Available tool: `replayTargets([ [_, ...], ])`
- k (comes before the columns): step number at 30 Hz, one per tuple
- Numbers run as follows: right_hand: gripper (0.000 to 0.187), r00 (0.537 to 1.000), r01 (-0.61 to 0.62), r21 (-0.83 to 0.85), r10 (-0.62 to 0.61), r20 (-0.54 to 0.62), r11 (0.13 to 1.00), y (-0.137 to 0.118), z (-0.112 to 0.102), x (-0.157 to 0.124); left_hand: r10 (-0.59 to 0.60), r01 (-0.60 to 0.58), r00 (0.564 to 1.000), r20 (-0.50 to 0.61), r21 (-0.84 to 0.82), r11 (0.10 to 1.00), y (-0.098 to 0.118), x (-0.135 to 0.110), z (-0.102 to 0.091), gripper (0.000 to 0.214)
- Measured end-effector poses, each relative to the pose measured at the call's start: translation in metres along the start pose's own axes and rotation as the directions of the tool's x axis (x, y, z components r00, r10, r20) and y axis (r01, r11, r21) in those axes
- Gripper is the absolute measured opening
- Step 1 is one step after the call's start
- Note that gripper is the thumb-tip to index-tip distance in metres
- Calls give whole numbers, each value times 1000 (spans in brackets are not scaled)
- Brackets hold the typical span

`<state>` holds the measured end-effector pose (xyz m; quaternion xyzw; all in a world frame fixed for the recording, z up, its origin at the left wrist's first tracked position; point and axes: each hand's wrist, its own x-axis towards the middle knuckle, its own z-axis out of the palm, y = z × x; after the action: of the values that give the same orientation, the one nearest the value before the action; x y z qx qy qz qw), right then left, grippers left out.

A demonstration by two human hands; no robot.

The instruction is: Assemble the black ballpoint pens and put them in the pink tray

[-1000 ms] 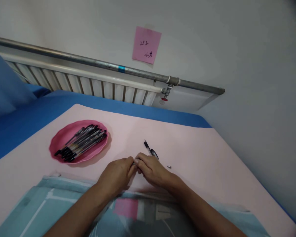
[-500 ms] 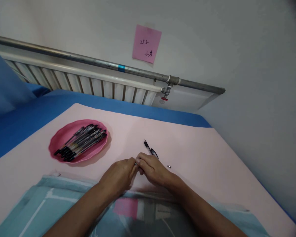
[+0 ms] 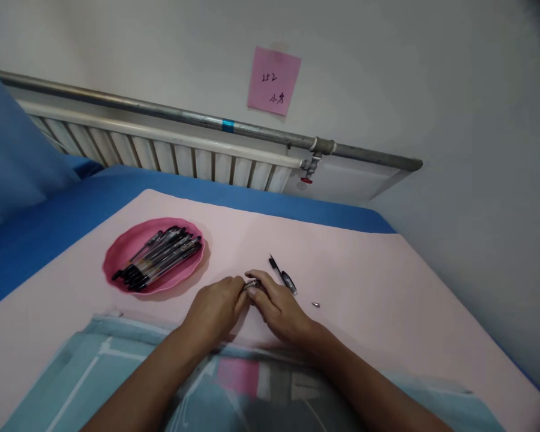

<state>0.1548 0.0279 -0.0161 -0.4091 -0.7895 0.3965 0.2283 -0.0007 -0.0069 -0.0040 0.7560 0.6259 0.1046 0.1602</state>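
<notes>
My left hand [image 3: 216, 309] and my right hand [image 3: 281, 309] meet at the middle of the table, fingers closed on one thin pen barrel [image 3: 252, 284]. Only a short, shiny stretch of the barrel shows between the fingertips; the rest is hidden. Just beyond my right hand lie a thin black refill [image 3: 274, 264] and a black pen cap [image 3: 288, 282], close together. A small silver cone-shaped pen tip [image 3: 315, 305] rests to the right of that hand.
To the left stands a pink scalloped dish [image 3: 112, 255] holding several black-capped clear pens [image 3: 162, 258]. The pale pink tabletop [image 3: 364, 282] has a blue border [image 3: 270, 199]. Behind are a white radiator [image 3: 180, 157] and a metal pipe [image 3: 153, 109]. A teal patterned cloth [image 3: 85, 366] lies at the near edge.
My right hand's fingers have lifted and loosened slightly, so more of the pen barrel shows between the hands. The whole view has shifted a little; the dish and loose parts stay put.
</notes>
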Motion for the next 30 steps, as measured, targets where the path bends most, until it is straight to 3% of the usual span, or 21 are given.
replayTargets([
  [5,42,989,-16,104,31,-146,994,5,2,1,-97,114,969,-228,63,991,-19,2,-18,24],
  [10,33,998,-8,90,14,-65,996,3,2,-1,-204,297,842,-500,115,948,-54,4,-38,32],
  [12,30,1000,11,54,-9,-29,999,2,0,-1,-274,392,815,-510,138,910,-68,4,-43,34],
  [14,27,998,19,54,-15,-65,998,3,-6,0,-332,455,812,-480,164,875,-79,4,-45,35],
  [18,23,947,-52,47,64,-314,998,9,-33,5,-384,516,803,-456,208,831,-92,8,-44,36],
  [21,18,903,-139,-123,75,-424,983,13,-55,8,-382,519,809,-448,237,821,-95,10,-42,35],
  [26,16,948,-251,-389,144,-284,887,23,-67,7,-365,511,808,-463,242,825,-94,7,-44,32],
  [30,13,972,-219,-551,133,-191,805,24,-63,6,-295,467,770,-566,185,865,-81,5,-43,31],
])
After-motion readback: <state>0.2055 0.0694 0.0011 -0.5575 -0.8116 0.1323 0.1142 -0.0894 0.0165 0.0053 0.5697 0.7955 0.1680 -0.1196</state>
